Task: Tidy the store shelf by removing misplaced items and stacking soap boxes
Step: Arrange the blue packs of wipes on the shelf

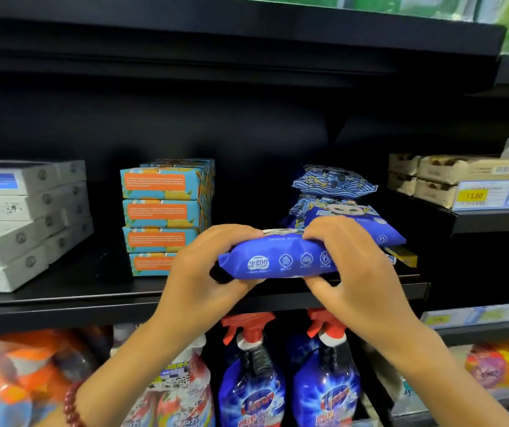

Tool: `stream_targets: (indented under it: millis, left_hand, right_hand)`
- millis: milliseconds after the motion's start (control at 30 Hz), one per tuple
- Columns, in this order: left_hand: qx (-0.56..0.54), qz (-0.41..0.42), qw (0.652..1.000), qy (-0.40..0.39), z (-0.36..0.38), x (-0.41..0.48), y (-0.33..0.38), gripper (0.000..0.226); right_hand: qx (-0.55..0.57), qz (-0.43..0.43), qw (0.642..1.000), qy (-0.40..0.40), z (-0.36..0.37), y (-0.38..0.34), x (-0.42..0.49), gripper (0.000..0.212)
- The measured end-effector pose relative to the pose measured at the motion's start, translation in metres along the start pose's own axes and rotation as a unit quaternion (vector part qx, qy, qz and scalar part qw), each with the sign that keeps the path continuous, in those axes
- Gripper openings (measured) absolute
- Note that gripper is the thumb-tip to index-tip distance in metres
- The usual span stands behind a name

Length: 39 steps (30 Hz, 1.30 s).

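Left hand (201, 268): grips blue wipes pack (277, 261), left end.
Right hand (351, 272): grips its right end.
Soap box stack (162, 211): lowest box partly hidden.

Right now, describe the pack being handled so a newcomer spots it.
On the black middle shelf, right of the orange-and-teal box stack, a blue soft pack is held at the front edge. The left hand and right hand grip its ends; unlike the patterned packs behind, it shows white icons.
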<state>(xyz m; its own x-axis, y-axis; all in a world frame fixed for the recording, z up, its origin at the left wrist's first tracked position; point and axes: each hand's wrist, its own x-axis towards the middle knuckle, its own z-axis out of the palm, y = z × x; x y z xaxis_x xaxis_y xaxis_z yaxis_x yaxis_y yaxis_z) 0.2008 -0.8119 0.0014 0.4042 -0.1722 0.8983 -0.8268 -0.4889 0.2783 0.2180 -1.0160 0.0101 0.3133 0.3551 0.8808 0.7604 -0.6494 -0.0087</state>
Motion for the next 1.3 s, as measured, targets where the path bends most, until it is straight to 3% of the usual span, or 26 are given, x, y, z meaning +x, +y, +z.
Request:
stream_targets:
  millis: [100,267,333,467,567,700,1000,1300]
  left_hand:
    - [0.027,0.045,0.998,0.019,0.003,-0.002,-0.005,0.04]
    - [0.06,0.057,0.996,0.029,-0.001,-0.01,-0.012,0.042]
    - [0.083,0.024,0.995,0.044,-0.006,-0.017,-0.014,0.045]
    - [0.089,-0.125,0.985,0.083,-0.02,-0.036,-0.021,0.054]
    - [0.173,-0.172,0.969,0.034,-0.026,-0.046,-0.029,0.044]
    - [0.266,-0.154,0.951,-0.043,-0.026,-0.045,-0.032,0.042]
    - [0.267,-0.154,0.95,-0.051,-0.027,-0.047,-0.031,0.042]
    - [0.274,-0.159,0.947,-0.056,-0.026,-0.047,-0.029,0.042]
  right_hand:
    - [-0.067,-0.043,0.997,-0.02,0.005,-0.001,-0.003,0.032]
    - [-0.057,-0.081,0.995,0.025,0.02,-0.003,-0.004,0.033]
    - [-0.045,-0.077,0.995,0.038,0.025,-0.004,-0.001,0.033]
    - [-0.049,-0.045,0.997,0.028,0.033,-0.005,0.008,0.033]
    - [-0.09,-0.023,0.996,0.016,0.042,-0.005,0.016,0.036]
    - [-0.147,-0.016,0.988,-0.038,0.057,-0.006,0.022,0.039]
    - [-0.213,0.016,0.96,-0.182,0.074,-0.017,0.025,0.062]
    - [-0.254,0.067,0.918,-0.298,0.078,-0.021,0.049,0.034]
